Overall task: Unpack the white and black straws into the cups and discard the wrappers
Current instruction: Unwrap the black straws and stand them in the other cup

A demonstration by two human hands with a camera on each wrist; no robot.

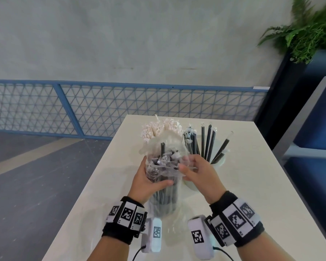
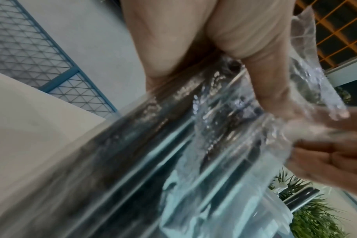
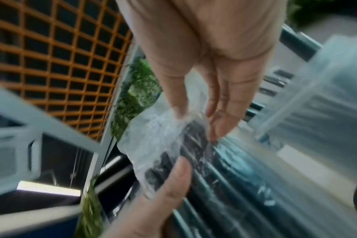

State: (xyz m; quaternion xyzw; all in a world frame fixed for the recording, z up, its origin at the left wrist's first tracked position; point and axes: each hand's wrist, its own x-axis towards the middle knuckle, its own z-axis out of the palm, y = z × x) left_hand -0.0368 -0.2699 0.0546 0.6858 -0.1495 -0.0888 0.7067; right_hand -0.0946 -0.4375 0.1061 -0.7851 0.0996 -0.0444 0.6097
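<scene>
Our left hand wraps its grip round the bag of black straws, upright above the counter; our right hand pinches the wrapper's top beside the cups.

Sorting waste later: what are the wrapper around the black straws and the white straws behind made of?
Wrapper: thin clear plastic film, glossy; it crinkles and the black straws show through. White straws: matte, probably paper, though that is unsure.
</scene>
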